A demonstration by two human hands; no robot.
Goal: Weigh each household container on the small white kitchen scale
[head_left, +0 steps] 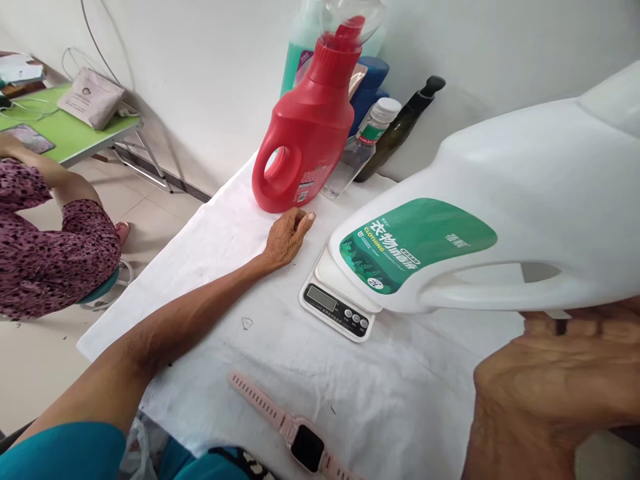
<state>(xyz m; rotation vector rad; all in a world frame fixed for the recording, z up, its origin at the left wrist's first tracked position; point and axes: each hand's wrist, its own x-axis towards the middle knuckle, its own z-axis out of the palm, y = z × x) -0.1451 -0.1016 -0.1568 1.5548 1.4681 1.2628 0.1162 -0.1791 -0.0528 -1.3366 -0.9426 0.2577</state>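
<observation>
A large white laundry disinfectant bottle (pixel 520 193) with a green label stands on a small white kitchen scale (pixel 340 313). My right hand (pixel 560 373) is at its handle, with bent fingers against the handle's near side; a dark ring shows on one finger, and the fingertips are hidden. On the cloth, my left hand (pixel 286 241) rests beside the foot of a red detergent bottle (pixel 313 133), its fingers curled and nothing visible in them. The red bottle has a clear upturned container (pixel 353 20) over its top. No digits are readable on the scale's display.
Behind the red bottle stand a green-filled bottle (pixel 295 63), a white-capped clear bottle (pixel 373 127) and a dark pump bottle (pixel 405 127). A pink watch (pixel 305 443) lies near the front. At left, a person (pixel 65 253) sits by a green table (pixel 90 137).
</observation>
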